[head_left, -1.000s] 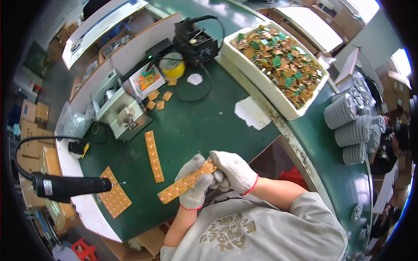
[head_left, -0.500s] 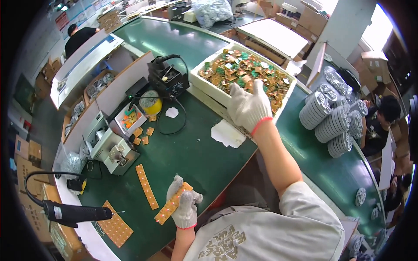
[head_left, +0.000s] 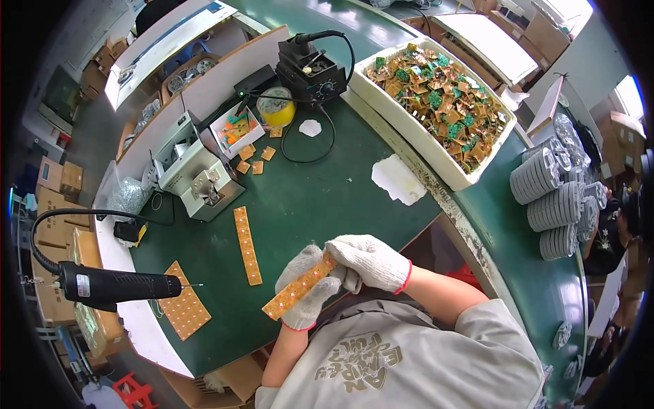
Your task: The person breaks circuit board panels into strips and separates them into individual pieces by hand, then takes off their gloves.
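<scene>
And the right hand is back: half a second ago it was out over the white tub heaped with small tan and green board pieces, and now it joins the left hand at the tan circuit-board strip. That puts both hands on the one strip, so I judge the work is two-handed again. The left glove is closed around the strip's middle, thumb across its face; the right is closed at the upper right end, though its fingertips are partly hidden and I can't tell exactly how they pinch. The strip sits just in front of the person's shirt, above the near edge of the green workbench, slanting from lower left up to the right. It looks narrow and straight, dotted with small pale and reddish spots, and its visible length seems a touch shorter than a second ago, though the grip and angle could account for that. Over to the left, a second strip lies flat on the bench, with a wider dotted panel beyond it, partly under a black corded tool.
</scene>
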